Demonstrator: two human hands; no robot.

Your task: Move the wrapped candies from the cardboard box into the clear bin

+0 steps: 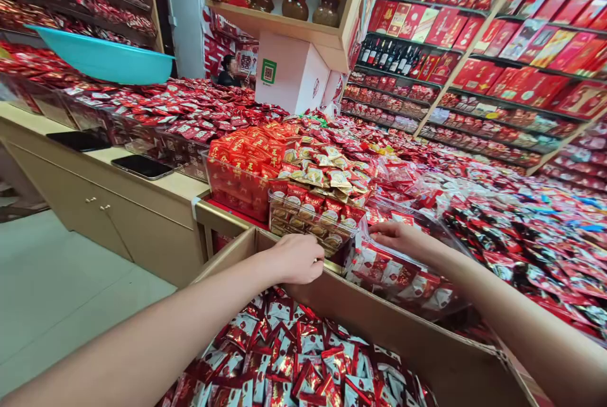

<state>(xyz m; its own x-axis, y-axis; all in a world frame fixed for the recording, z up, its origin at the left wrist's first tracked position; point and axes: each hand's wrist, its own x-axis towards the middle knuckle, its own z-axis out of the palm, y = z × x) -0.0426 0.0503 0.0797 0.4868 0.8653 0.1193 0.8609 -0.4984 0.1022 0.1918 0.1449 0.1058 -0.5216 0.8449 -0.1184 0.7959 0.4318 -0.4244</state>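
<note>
My left hand (298, 260) is closed, its fingers curled under, over the far edge of an open cardboard box (379, 312). Whatever those fingers hold, if anything, is hidden. Small red-and-white wrapped packets (308, 363) fill the box below. My right hand (396, 237) reaches over a clear plastic bin (403, 277) of red-and-white packets, fingers stretched toward its left wall. Beside that bin, between my hands, stands another clear bin with gold-and-red packets (315, 208). Bright red packets (246, 164) are heaped to its left.
Two dark phones (142, 167) lie on the wooden counter (187, 187) at left. A turquoise basin (102, 56) rests on the candy behind. Overhead juts a cabinet (284, 21) with bottles. Stocked shelves (455, 78) line the back, and a person (229, 72) is in the distance.
</note>
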